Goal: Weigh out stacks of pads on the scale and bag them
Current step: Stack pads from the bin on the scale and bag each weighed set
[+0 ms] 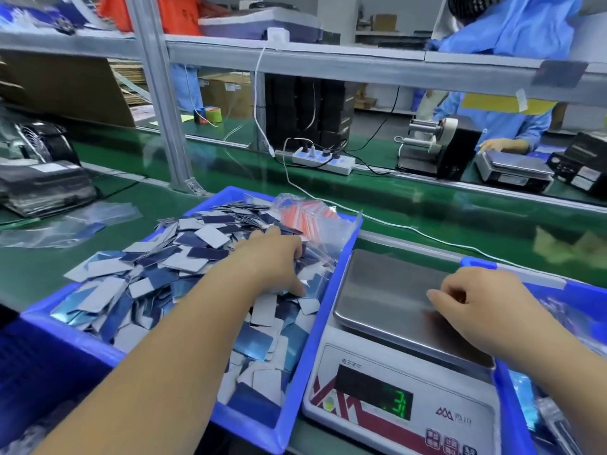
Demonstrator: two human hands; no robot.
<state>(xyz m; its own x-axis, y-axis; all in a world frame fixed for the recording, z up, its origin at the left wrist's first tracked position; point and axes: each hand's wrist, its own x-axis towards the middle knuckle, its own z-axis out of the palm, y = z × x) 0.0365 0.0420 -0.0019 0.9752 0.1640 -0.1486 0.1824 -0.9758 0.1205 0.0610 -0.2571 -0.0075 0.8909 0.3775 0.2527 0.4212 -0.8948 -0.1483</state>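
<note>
My left hand (272,257) reaches into the blue bin (323,307) and lies on the heap of pads (184,267), fingers curled down into the pile; I cannot tell whether they have closed on any pad. The pads are loose rectangles, some dark blue, some pale grey, some shiny, filling the bin from its near wall to just beyond my fingertips. Past my left hand, at the bin's far corner, sits a clear bag of orange-striped pouches (308,215).

My right hand (473,307) hangs over the right part of the scale platform (391,287), fingers loosely curled, thumb near the forefinger, gripping nothing I can see. The steel plate to the left of that hand is bare. Below it the scale (394,402) shows a green "3" on its display (399,403), with more digits too blurred to read; a logo and small characters beside it are not legible to me, nor are the red buttons along the front edge.

The scale stands between the two bins, just beside the left bin's right wall. A second blue bin (512,399) lies under my right wrist, its rim close against the scale. Beyond both hands runs the green conveyor belt (427,205), crossed by a white cable (410,229).
</note>
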